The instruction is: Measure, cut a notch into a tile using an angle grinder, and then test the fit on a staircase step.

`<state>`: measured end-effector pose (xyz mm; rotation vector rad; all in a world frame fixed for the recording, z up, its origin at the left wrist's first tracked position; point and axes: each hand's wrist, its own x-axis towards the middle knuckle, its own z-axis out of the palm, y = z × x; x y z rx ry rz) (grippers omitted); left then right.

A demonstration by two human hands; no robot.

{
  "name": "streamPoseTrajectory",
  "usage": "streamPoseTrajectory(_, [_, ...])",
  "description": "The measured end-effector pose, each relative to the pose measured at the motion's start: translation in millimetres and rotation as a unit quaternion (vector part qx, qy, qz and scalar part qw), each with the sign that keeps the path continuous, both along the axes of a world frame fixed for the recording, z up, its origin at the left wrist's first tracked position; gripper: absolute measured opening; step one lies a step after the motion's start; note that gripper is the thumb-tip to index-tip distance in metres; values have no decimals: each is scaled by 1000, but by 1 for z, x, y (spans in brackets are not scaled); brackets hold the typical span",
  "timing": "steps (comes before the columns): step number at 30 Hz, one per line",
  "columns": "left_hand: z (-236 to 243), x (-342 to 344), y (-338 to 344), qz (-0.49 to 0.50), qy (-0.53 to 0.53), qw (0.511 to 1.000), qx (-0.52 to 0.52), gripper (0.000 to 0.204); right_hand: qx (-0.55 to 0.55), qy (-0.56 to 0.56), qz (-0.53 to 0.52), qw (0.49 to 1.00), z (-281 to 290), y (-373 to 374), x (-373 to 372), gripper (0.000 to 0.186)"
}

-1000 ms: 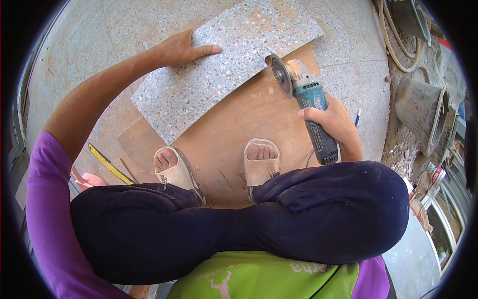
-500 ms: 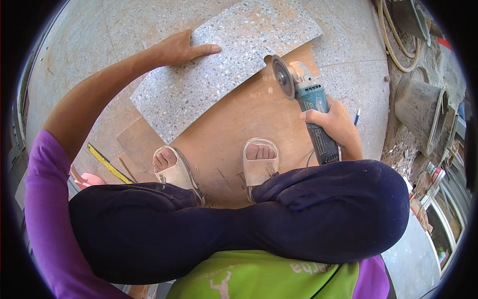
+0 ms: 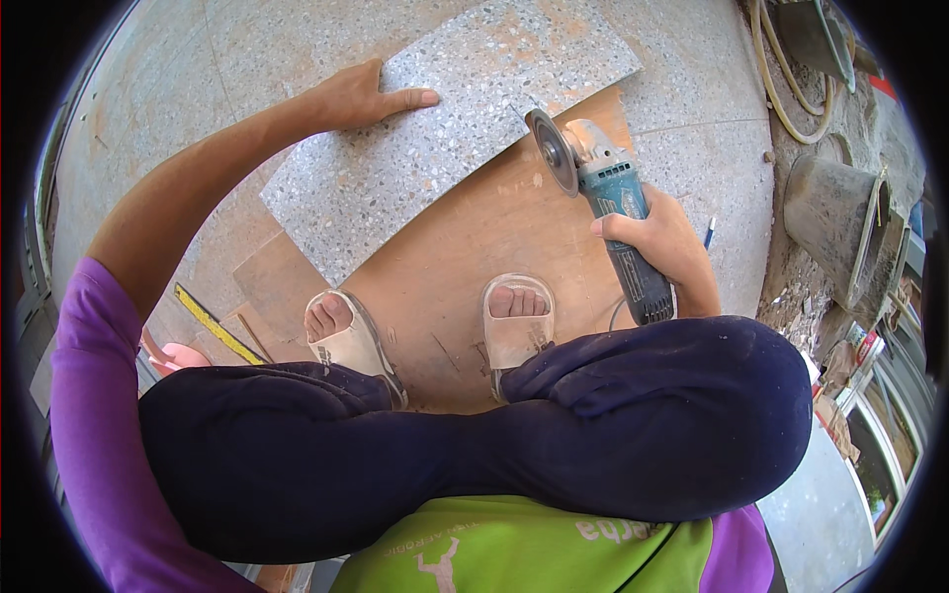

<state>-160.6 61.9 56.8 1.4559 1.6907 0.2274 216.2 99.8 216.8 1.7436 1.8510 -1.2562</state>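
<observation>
A grey speckled terrazzo tile [image 3: 395,188] lies aslant in front of my feet, its near edge over a brown board [image 3: 445,237]. My left hand [image 3: 368,97] grips the tile's far left edge, thumb on top; the other fingers are mostly hidden. In my right hand [image 3: 664,239] is a teal and black angle grinder [image 3: 615,193], with the fingers wrapped round its body. The grinder's round cutting disc [image 3: 556,150] stands on edge at the tile's near right edge, by a short dark line in the surface. Whether the disc touches the tile, I cannot tell.
My sandalled feet [image 3: 351,341] are on the board close to the tile. A yellow strip [image 3: 217,324] and a pink object [image 3: 176,358] lie at left. A pencil-like blue stick [image 3: 710,232] is right of my hand. Buckets [image 3: 830,212] and a hose [image 3: 791,114] stand further right.
The grinder has shifted slightly left with my right hand, bringing its disc nearer to the dark line in the tile. My left hand and the tile have barely moved.
</observation>
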Motion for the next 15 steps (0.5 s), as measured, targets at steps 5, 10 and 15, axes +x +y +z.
streamPoseTrajectory(5, [5, 0, 1, -6, 2, 1000, -12, 110, 0, 4, -1, 1000, 1, 0, -4, 59])
streamPoseTrajectory(10, [8, 0, 0, -5, -2, 1000, -8, 109, -1, 7, 2, 1000, 2, 1, -5, 57])
streamPoseTrajectory(15, [8, 1, 0, -7, 11, 1000, -14, 108, 1, 17, 1, 1000, 2, 1, -6, 57])
